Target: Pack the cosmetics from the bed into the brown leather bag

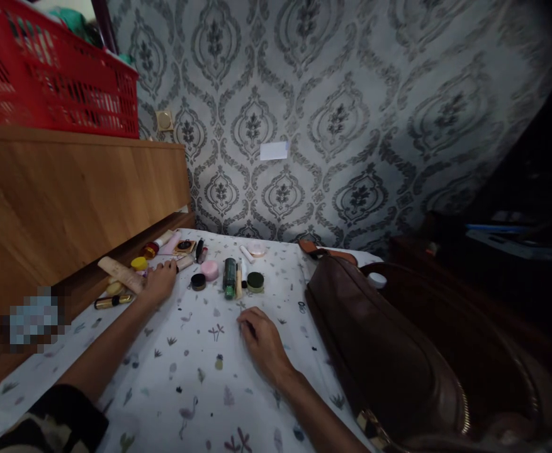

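Note:
My left hand (160,282) is at the left among the cosmetics, its fingers bent down. It is beside a beige tube with a dark end (185,262) and a long pale tube (119,275); whatever its fingers grip is hidden. My right hand (264,343) rests loosely curled over the patterned cloth, with nothing visible in its fingers. Beyond it stand a dark green bottle (229,277), a slim beige tube (238,280) and a round green-lidded jar (255,281). A pink jar (209,270) and a small black-lidded jar (198,281) lie between my hands.
An open brown leather bag (365,340) lies at the right, a white round lid (376,280) by its opening. Along the left runs a wooden cabinet (77,195) bearing a red basket (72,82). A gold-and-black tube (112,301) lies near it. The patterned wall (304,107) closes off the back.

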Motion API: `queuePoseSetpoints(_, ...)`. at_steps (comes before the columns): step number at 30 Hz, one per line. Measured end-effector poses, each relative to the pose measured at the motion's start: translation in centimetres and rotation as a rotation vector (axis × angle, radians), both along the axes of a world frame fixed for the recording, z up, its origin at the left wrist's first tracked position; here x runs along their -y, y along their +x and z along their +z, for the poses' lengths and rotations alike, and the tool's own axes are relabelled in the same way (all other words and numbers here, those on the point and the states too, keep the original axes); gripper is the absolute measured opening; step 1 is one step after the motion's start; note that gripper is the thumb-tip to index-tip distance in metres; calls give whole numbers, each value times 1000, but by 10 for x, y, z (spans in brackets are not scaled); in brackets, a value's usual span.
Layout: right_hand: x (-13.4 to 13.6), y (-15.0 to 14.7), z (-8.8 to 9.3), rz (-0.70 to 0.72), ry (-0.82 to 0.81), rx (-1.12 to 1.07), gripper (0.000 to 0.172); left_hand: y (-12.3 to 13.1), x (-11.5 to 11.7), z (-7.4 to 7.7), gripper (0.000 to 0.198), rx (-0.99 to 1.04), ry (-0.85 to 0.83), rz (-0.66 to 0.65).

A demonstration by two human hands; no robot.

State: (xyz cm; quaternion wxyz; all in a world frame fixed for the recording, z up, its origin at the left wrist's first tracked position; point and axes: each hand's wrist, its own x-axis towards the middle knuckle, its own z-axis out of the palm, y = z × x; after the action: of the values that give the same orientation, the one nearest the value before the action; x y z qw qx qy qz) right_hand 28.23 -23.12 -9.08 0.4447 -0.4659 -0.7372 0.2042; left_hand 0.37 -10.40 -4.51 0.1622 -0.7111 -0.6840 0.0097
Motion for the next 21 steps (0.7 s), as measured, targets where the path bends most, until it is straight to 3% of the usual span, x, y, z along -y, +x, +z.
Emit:
queuePoseSetpoints(5,-1,0,-2,4,19,12,23,-5,2,9,47,-37,23,-14)
queuePoseSetpoints(13,-1,0,-2,7,26,3,23,11,11,6,42,-24,36,-43)
queuePoseSetpoints(21,1,0,1,2,0,6,23,16,25,11,32,9,-12,-188)
